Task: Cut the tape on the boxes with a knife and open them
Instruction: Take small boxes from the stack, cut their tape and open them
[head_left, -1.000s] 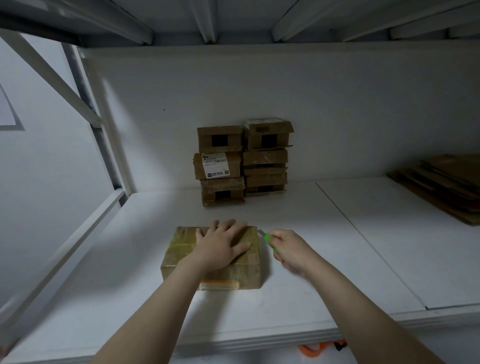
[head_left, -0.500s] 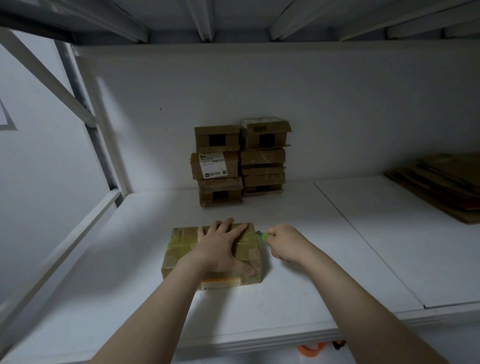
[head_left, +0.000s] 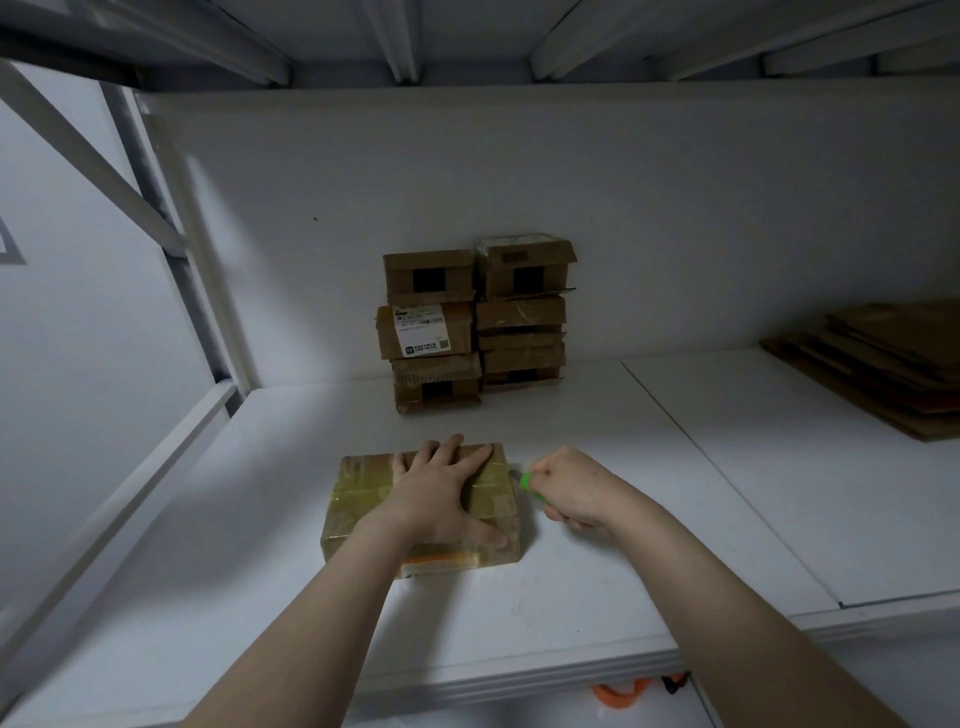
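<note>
1. Head view, looking down onto a white shelf (head_left: 597, 582): one taped box (head_left: 358, 499) lies flat near the front edge, wrapped in glossy yellowish tape, flaps closed.
2. Over to the left hand (head_left: 439, 501): it's spread flat on top of that box, fingers straight and fanned toward the far edge, thumb out toward the near right corner. It presses down without gripping.
3. Now the right hand (head_left: 574, 491), just beside the box's right side, fingers curled tight round a green knife (head_left: 527, 480). Only the green end pokes out of the fist, aimed at the box's far right edge.
4. Blade on the tape or just short of it? Too small and blurred, so I cannot tell.
5. Back against the wall, well apart from both hands, a stack of boxes (head_left: 475, 322) stands in two columns side by side, one box showing a white label.
6. Far right, flattened cardboard (head_left: 883, 358) lies piled on the shelf.
7. Under the shelf's front lip, something orange (head_left: 621, 693) peeks out.
</note>
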